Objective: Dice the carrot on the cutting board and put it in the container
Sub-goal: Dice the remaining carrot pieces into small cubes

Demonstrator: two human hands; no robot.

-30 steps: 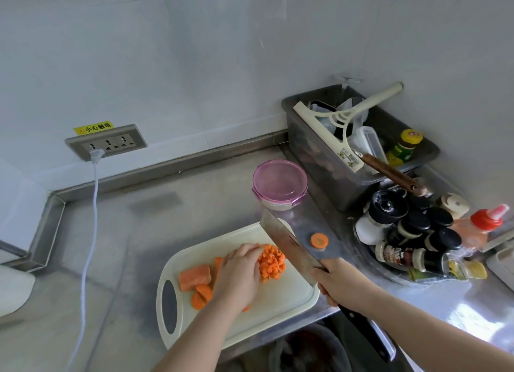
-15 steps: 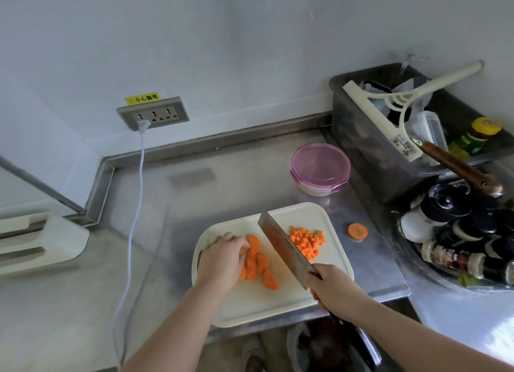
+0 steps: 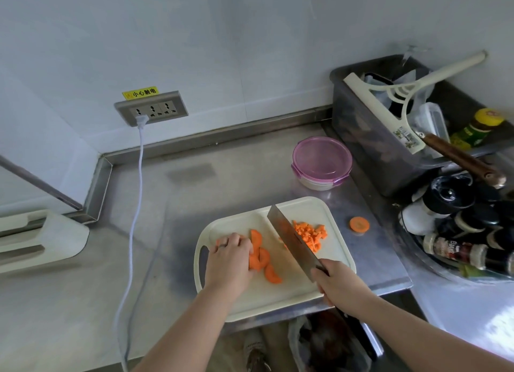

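Note:
A cream cutting board [image 3: 328, 287] lies on the steel counter. Carrot half-slices [image 3: 261, 256] sit at its left, and my left hand [image 3: 229, 261] rests on them with curled fingers. A pile of diced carrot [image 3: 310, 234] lies at the board's right. My right hand [image 3: 338, 284] grips the handle of a cleaver [image 3: 290, 239], whose blade stands between the slices and the dice. A round container with a pink lid [image 3: 321, 160], closed, stands behind the board.
A lone carrot round [image 3: 359, 224] lies on the counter right of the board. A grey bin of utensils [image 3: 383, 138] and a tray of spice bottles [image 3: 467, 232] crowd the right. A white cable [image 3: 133, 218] hangs from the wall socket [image 3: 151, 110] at left.
My left hand left the diced pile and moved left onto the carrot slices. The cleaver came down between slices and dice. The camera view shifted, showing more counter at left.

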